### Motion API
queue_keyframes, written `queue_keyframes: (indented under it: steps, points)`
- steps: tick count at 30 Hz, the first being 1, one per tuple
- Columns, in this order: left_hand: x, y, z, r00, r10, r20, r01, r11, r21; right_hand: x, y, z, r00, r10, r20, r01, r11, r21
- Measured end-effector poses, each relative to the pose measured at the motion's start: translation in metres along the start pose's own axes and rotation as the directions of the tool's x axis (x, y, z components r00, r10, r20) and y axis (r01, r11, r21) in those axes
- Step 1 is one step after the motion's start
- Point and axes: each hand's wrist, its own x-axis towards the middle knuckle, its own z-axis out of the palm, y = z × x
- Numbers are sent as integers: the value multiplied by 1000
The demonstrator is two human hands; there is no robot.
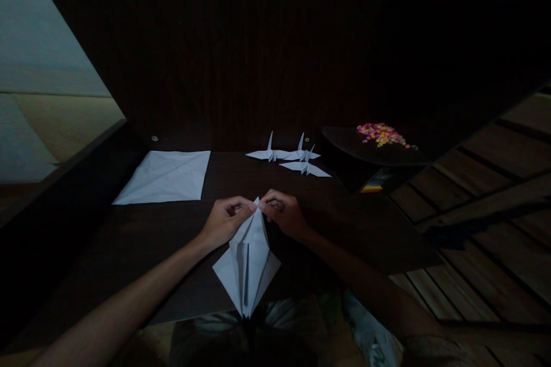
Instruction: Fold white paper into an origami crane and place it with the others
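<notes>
A partly folded sheet of white origami paper (pixel 253 258) lies in front of me at the dark table's near edge, its pointed tip facing away from me. My left hand (pixel 226 218) pinches the left side of that tip between thumb and fingers. On the tip's right side, my right hand (pixel 284 212) grips the paper in the same way, thumb on top. Both thumbs nearly meet at the point. The lower part of the paper spreads into two side flaps with a dark slit down its middle. Some fingertips are hidden behind the paper.
Three white paper cranes (pixel 305 168) stand at the back of the table (pixel 163 258). A creased white paper sheet (pixel 166 178) lies at the back left. Small colourful pieces (pixel 383 135) are heaped on a rounded shelf (pixel 344 143) at right. A dark panel (pixel 241 57) rises behind.
</notes>
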Motion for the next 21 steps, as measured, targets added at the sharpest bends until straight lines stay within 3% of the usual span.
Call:
queue_keyframes:
  steps: [21]
  points:
    - [1, -8, -3, 999, 10, -35, -10, 1000, -7, 2, 5, 4, 995, 91, -27, -86, 985, 147]
